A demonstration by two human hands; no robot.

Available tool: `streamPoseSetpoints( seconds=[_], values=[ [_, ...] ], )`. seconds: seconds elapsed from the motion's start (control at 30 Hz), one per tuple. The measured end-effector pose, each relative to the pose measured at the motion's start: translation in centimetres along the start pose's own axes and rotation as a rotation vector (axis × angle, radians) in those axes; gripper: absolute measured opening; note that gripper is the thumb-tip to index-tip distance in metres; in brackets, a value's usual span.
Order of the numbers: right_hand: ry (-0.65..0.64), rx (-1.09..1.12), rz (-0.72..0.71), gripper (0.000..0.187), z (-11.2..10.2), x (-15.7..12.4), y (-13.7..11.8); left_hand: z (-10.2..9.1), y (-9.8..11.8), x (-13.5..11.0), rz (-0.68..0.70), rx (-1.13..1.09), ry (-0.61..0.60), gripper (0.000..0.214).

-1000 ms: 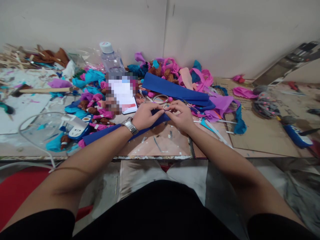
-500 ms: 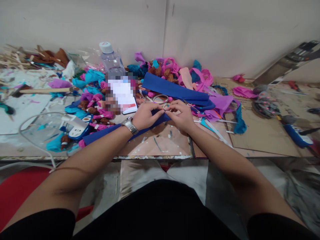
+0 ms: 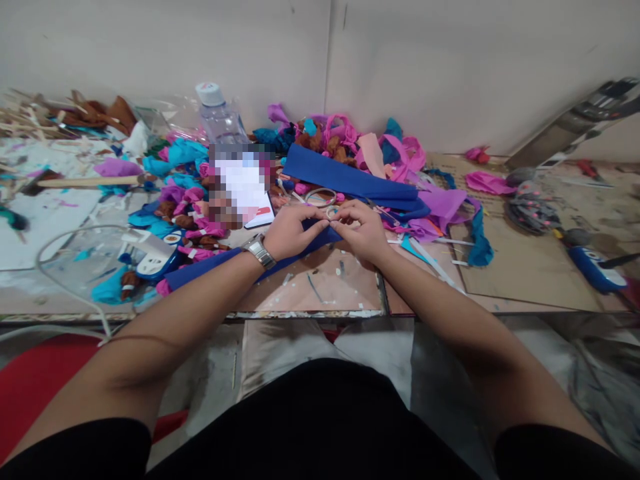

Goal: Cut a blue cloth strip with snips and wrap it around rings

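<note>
My left hand, with a metal watch at the wrist, has its fingers curled over the end of a long dark blue paper strip that runs to the left along the table. My right hand pinches the same end of the strip from the right. The fingertips of both hands meet beside a small roll of tape. A folded stack of blue paper lies just behind the hands.
Crumpled pink, teal and brown paper pieces are heaped at the back and left. A water bottle stands behind a phone. A white power strip lies left. A blue tool and brown cardboard lie right.
</note>
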State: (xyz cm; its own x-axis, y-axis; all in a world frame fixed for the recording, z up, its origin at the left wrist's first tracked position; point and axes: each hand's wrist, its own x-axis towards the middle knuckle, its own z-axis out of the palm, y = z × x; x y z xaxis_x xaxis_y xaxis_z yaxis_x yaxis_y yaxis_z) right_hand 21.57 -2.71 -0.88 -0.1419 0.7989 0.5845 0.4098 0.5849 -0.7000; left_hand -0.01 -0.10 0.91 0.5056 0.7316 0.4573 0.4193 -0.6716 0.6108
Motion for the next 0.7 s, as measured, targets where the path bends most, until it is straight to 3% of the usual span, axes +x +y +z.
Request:
streamPoseSetpoints(
  seconds=[0.7],
  values=[
    [-0.013, -0.003, 0.028, 0.015, 0.14, 0.0, -0.26, 0.26, -0.03, -0.03, 0.022, 0.039, 0.018, 0.031]
  ],
)
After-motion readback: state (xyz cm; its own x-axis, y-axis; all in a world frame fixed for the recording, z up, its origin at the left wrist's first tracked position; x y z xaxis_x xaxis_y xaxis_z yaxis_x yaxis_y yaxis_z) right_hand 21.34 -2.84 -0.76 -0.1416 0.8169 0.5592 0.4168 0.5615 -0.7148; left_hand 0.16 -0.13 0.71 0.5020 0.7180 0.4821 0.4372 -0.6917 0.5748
